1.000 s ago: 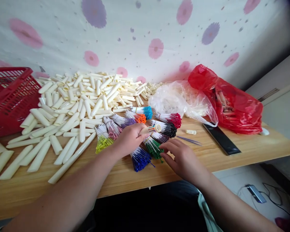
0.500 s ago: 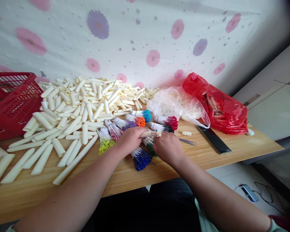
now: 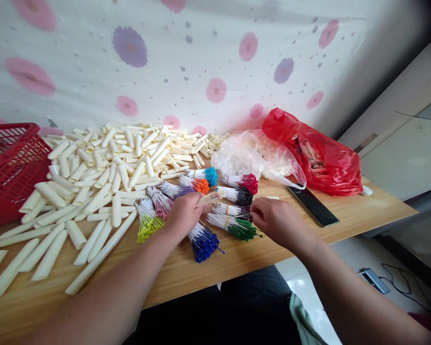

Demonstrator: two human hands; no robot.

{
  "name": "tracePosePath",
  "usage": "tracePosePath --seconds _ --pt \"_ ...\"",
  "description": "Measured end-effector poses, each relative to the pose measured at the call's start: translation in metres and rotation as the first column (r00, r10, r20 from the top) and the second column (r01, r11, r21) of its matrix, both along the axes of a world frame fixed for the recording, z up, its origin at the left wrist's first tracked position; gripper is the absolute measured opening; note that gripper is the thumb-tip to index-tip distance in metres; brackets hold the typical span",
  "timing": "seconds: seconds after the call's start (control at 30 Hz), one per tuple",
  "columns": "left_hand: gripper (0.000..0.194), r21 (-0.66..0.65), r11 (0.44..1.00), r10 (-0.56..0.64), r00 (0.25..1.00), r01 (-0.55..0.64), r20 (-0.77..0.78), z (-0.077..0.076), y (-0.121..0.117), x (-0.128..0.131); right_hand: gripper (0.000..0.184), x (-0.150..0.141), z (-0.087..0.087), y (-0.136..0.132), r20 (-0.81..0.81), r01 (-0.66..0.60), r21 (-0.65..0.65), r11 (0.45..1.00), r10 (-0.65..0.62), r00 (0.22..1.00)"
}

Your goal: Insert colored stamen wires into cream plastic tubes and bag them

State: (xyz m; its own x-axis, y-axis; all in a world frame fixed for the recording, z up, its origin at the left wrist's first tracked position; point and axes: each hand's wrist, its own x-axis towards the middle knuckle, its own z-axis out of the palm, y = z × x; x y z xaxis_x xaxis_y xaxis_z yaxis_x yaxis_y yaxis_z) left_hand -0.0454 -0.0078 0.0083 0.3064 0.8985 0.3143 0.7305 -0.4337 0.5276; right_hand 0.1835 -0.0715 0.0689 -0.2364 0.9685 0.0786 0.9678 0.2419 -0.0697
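My left hand (image 3: pixel 184 212) is closed around a cream multicolour pen barrel (image 3: pixel 209 197), its open end with small coloured tips pointing right. My right hand (image 3: pixel 276 216) is at the right of the refill bundles, fingers curled in; what they hold, if anything, is hidden. Around the hands lie banded bundles of thin white refills with coloured ends: a green bundle (image 3: pixel 237 226), a dark blue bundle (image 3: pixel 203 242), a black bundle (image 3: pixel 237 195), a red bundle (image 3: pixel 242 182) and a yellow bundle (image 3: pixel 149 223). Behind my right hand a small pale piece (image 3: pixel 272 197) shows only partly.
Many cream tubes (image 3: pixel 104 167) are heaped across the left of the table (image 3: pixel 179 273). A red basket (image 3: pixel 16 172) stands at the left edge. To the right are a clear plastic bag (image 3: pixel 244 153), a red plastic bag (image 3: pixel 339 167) and a black phone (image 3: pixel 314 206).
My right hand has moved away from the pen barrel to the right, over where the tweezers lay. The green bundle is uncovered. My left hand still holds the barrel.
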Motion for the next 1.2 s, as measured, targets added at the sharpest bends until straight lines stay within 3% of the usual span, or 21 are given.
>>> tracePosePath --seconds 0.1,0.2,0.33,0.5,0.63,0.77,0.87,0.93,1.0,1.1,1.2 --pt "0.015 0.028 0.997 0.065 0.980 -0.071 0.189 0.006 -0.006 0.001 0.017 -0.003 0.003 0.007 -0.111 -0.021 -0.018 1.000 0.019 0.994" --pt "0.017 -0.024 1.000 0.006 0.949 0.002 0.316 0.011 -0.014 0.005 0.014 -0.013 -0.007 0.012 -0.257 -0.055 -0.037 0.998 0.044 0.965" --pt "0.016 -0.195 0.969 -0.095 0.957 0.152 0.274 0.014 -0.021 0.012 0.012 -0.027 -0.033 0.012 -0.479 0.001 -0.016 1.000 -0.008 0.878" --pt "0.016 -0.304 0.939 -0.110 0.978 0.161 0.178 0.012 -0.016 0.014 0.014 -0.036 -0.055 0.008 -0.618 0.106 0.067 0.992 -0.043 0.785" --pt "0.014 -0.279 0.951 -0.102 0.988 0.131 0.115 0.007 -0.011 0.015 0.016 -0.026 -0.051 0.006 -0.560 0.074 0.165 0.984 0.032 0.828" --pt "0.016 -0.300 0.945 -0.067 0.973 0.133 0.221 0.004 -0.008 0.013 0.013 -0.002 -0.026 0.015 -0.598 0.128 0.200 0.971 0.018 0.801" --pt "0.019 -0.327 0.938 0.051 0.882 0.119 0.469 0.010 -0.008 0.010 0.012 0.003 0.001 0.032 -0.647 -0.108 0.033 0.994 0.104 0.755" --pt "0.021 -0.346 0.924 0.087 0.792 0.163 0.605 0.018 -0.009 0.008 0.011 -0.006 0.015 0.046 -0.677 -0.275 -0.074 0.959 0.155 0.720" --pt "0.021 -0.376 0.891 0.070 0.741 0.255 0.668 0.025 -0.012 0.006 0.009 -0.020 0.023 0.059 -0.690 -0.355 -0.097 0.930 0.195 0.697" --pt "0.021 -0.415 0.861 0.104 0.697 0.295 0.710 0.030 -0.013 0.003 0.010 -0.042 0.022 0.074 -0.727 -0.408 -0.078 0.910 0.228 0.647" --pt "0.021 -0.447 0.855 0.209 0.616 0.262 0.760 0.028 -0.011 -0.001 0.008 -0.053 0.009 0.086 -0.885 -0.488 -0.098 0.868 0.148 0.441"
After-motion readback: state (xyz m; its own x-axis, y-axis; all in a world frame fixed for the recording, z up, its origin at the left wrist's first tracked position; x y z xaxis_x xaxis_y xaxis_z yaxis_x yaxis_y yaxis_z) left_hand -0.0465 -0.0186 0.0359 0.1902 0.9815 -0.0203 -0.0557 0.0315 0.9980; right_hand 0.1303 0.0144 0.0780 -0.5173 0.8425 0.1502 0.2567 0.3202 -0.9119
